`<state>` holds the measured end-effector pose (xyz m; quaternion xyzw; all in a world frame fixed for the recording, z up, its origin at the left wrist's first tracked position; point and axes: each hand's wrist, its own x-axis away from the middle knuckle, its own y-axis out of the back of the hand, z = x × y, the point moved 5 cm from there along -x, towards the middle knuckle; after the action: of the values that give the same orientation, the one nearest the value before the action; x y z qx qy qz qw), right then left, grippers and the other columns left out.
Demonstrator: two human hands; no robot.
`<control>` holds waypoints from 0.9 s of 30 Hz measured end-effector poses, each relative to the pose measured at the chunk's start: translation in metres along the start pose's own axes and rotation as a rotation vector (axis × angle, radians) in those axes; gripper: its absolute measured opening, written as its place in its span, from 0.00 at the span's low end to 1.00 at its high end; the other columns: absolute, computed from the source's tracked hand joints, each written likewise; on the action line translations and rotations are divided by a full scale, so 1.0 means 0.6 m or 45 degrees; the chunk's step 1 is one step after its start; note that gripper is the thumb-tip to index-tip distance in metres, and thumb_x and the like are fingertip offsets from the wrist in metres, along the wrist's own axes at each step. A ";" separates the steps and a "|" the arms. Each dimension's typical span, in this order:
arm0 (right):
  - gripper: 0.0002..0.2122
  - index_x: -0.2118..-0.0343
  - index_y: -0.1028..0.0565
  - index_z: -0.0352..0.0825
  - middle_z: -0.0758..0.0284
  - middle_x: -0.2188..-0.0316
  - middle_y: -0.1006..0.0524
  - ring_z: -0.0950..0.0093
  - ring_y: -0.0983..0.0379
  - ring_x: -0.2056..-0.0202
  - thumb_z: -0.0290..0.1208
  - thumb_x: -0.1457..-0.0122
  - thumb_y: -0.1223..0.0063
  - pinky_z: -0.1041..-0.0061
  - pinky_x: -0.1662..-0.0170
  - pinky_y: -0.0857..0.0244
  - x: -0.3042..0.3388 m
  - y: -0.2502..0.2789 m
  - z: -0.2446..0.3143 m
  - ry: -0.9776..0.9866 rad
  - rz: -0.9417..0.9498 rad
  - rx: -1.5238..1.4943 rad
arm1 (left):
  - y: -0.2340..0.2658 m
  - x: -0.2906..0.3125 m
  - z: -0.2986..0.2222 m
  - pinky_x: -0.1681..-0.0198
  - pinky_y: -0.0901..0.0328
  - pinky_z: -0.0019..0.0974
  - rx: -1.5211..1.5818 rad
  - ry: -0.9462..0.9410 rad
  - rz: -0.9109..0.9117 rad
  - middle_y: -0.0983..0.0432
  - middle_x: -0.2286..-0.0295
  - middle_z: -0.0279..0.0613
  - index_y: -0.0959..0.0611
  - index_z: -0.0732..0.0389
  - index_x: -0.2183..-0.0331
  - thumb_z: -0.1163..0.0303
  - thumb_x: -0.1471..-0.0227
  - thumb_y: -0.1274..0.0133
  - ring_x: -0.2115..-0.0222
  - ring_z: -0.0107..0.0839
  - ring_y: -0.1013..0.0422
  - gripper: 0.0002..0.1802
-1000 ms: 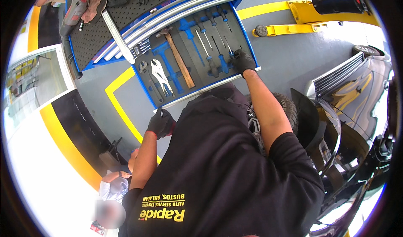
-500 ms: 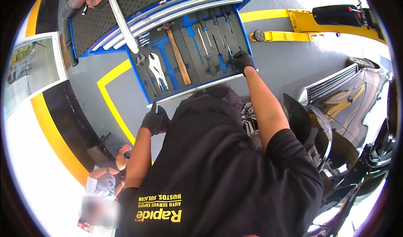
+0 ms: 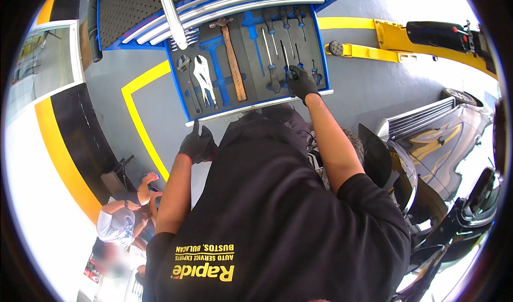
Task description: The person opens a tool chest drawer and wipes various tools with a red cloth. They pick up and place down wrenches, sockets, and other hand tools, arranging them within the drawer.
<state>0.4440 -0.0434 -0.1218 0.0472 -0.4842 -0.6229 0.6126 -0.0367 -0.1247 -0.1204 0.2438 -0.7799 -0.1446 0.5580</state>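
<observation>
My right hand (image 3: 303,84), in a dark glove, is closed at the near right of an open tool drawer (image 3: 256,106). It grips a screwdriver (image 3: 285,57) whose shaft points away from me; the handle is mostly hidden under the fingers. Just left lies another screwdriver (image 3: 274,77) in its foam slot, and a short screwdriver (image 3: 315,76) lies to the right. My left hand (image 3: 197,144), also gloved, is by the drawer's near left corner. Its index finger stretches to the front edge, and it holds nothing.
The drawer's foam also holds a wooden-handled hammer (image 3: 232,61), locking pliers (image 3: 203,77) and an adjustable wrench (image 3: 187,80). Above it rises a blue tool cabinet (image 3: 128,24). A yellow lift arm (image 3: 368,52) and a dark car (image 3: 443,125) stand right. A person (image 3: 120,224) sits lower left.
My right hand has shifted left across the drawer with the screwdriver, uncovering the short screwdriver on the right. My left hand stays by the front edge. The view has shifted slightly.
</observation>
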 end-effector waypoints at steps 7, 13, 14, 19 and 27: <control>0.22 0.43 0.19 0.47 0.56 0.55 0.15 0.56 0.18 0.51 0.38 0.43 0.37 0.58 0.47 0.27 -0.031 -0.014 -0.006 0.073 -0.175 0.159 | -0.002 -0.002 0.005 0.49 0.29 0.55 0.188 0.178 -0.039 0.18 0.57 0.68 0.54 0.58 0.25 0.51 0.40 0.41 0.54 0.63 0.20 0.55; 0.18 0.51 0.16 0.48 0.60 0.61 0.13 0.58 0.16 0.56 0.43 0.44 0.33 0.60 0.50 0.25 -0.052 -0.010 -0.011 -0.055 -0.190 0.048 | -0.013 -0.001 -0.001 0.49 0.29 0.55 -0.023 -0.035 0.052 0.17 0.59 0.66 0.54 0.57 0.25 0.51 0.41 0.40 0.54 0.62 0.20 0.56; 0.18 0.52 0.16 0.48 0.60 0.61 0.13 0.58 0.16 0.56 0.44 0.45 0.32 0.61 0.51 0.25 -0.054 -0.008 -0.011 -0.071 -0.187 0.027 | -0.019 -0.001 0.005 0.49 0.29 0.56 -0.061 -0.091 0.075 0.17 0.58 0.66 0.54 0.58 0.25 0.50 0.41 0.41 0.55 0.63 0.20 0.56; 0.16 0.57 0.16 0.45 0.60 0.61 0.14 0.58 0.17 0.55 0.45 0.47 0.30 0.60 0.52 0.25 -0.077 -0.012 -0.029 -0.064 -0.257 0.050 | -0.009 0.001 -0.002 0.46 0.30 0.59 0.160 0.082 0.015 0.18 0.58 0.67 0.54 0.61 0.26 0.47 0.40 0.46 0.57 0.66 0.21 0.54; 0.15 0.60 0.18 0.43 0.58 0.59 0.15 0.54 0.19 0.53 0.42 0.48 0.31 0.57 0.50 0.27 -0.065 -0.024 -0.038 -0.062 -0.062 0.407 | -0.005 0.004 -0.007 0.53 0.28 0.55 0.255 0.211 -0.060 0.16 0.63 0.62 0.54 0.59 0.26 0.52 0.41 0.40 0.59 0.60 0.19 0.57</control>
<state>0.4581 -0.0276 -0.1644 0.1406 -0.5907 -0.5536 0.5699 -0.0328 -0.1281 -0.1188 0.3276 -0.7356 -0.0584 0.5900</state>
